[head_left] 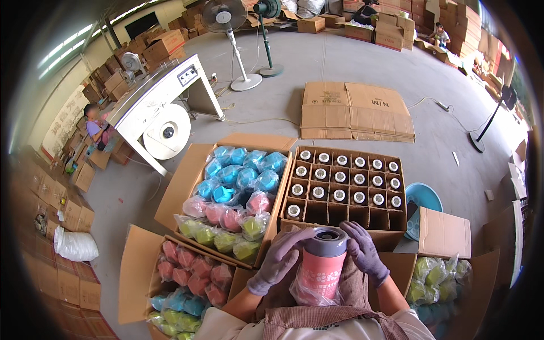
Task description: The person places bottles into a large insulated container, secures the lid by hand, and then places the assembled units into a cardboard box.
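A pink flask [321, 267] with a grey-purple top [325, 247] and a white pattern stands upright at my lap, with crumpled clear plastic [303, 294] around its lower part. My left hand [275, 262], in a lavender glove, curves its fingers against the left of the flask's top. My right hand [365, 255], gloved alike, holds the top's right side with bent fingers. Just beyond, a divided carton [402, 218] holds several upright bottles with white tops. To its left, an open carton [169, 207] holds bagged blue, pink and green items.
More open cartons [136, 255] flank me low left and right [481, 277]. A blue basin [426, 192] sits at right. A white machine [144, 107], standing fans [245, 82] and flattened cardboard [379, 113] lie ahead. A person [96, 127] sits at left; others [439, 37] are among distant boxes.
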{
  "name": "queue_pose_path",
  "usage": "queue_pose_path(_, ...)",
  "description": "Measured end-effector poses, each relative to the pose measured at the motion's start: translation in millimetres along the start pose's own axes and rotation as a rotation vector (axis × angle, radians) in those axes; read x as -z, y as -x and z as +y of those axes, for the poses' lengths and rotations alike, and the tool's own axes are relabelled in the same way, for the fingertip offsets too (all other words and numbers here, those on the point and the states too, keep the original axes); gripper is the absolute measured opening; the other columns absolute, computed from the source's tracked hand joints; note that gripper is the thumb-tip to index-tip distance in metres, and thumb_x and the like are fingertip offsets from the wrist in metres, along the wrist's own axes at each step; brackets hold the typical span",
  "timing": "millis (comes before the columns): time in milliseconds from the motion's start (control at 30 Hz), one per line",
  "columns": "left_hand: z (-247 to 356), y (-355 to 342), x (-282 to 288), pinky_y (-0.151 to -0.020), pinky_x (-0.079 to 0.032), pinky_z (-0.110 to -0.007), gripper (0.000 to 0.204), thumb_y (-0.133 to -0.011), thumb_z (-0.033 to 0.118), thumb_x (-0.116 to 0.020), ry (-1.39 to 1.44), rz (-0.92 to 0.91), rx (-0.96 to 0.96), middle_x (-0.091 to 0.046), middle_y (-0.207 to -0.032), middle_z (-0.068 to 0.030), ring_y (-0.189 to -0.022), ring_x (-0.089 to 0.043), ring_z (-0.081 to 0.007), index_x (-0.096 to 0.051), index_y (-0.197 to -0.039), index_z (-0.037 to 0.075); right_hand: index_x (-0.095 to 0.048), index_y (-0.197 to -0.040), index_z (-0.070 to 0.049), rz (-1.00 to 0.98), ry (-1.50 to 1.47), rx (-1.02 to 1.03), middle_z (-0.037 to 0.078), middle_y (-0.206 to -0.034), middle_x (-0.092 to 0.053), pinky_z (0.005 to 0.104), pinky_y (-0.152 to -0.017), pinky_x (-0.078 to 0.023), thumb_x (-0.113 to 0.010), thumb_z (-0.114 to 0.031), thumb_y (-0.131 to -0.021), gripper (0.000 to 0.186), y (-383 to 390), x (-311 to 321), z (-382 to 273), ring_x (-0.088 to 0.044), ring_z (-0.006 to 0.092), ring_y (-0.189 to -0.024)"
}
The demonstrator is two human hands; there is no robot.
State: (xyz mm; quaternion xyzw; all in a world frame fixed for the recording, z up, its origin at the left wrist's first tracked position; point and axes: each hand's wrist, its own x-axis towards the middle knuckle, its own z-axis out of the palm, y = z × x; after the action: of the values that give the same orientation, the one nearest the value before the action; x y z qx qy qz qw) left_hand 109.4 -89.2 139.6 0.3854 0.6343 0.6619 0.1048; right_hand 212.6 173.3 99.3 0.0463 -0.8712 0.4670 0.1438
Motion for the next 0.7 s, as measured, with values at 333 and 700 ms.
queue_pose_path(333, 3.3, 11.1, 13.7, -0.112, -0.041, -0.041, 0.091, -0.09, 0.058, -0.071, 0.24, 0.081, 0.287, -0.047, -0.152, -0.0178, -0.134, -0.053, -0.0298, -0.043, -0.15, -0.002, -0.054, -0.143, 0.002, 0.108, -0.256, -0.219, 0.022, -0.148, -0.05, 0.0445, -0.118, -0.032, -0.066, -0.054, -0.092, 0.076, -4.0, 6.2, -10.7, -0.043, 0.0342, -0.143)
queue_pose_path(700, -55.6, -1.6, 10.1, -0.097, -0.052, -0.033, 0.068, -0.084, 0.025, -0.083, 0.214, 0.26, 0.437, -0.062, -0.123, -0.0094, -0.113, -0.063, -0.0211, -0.05, -0.139, 0.0, -0.055, -0.138, 0.004, -0.171, -0.888, -0.231, 0.014, -0.125, -0.064, 0.0377, -0.104, -0.048, -0.05, -0.051, -0.105, 0.064, -93.9, -38.7, 24.7, -0.063, 0.0237, -0.115)
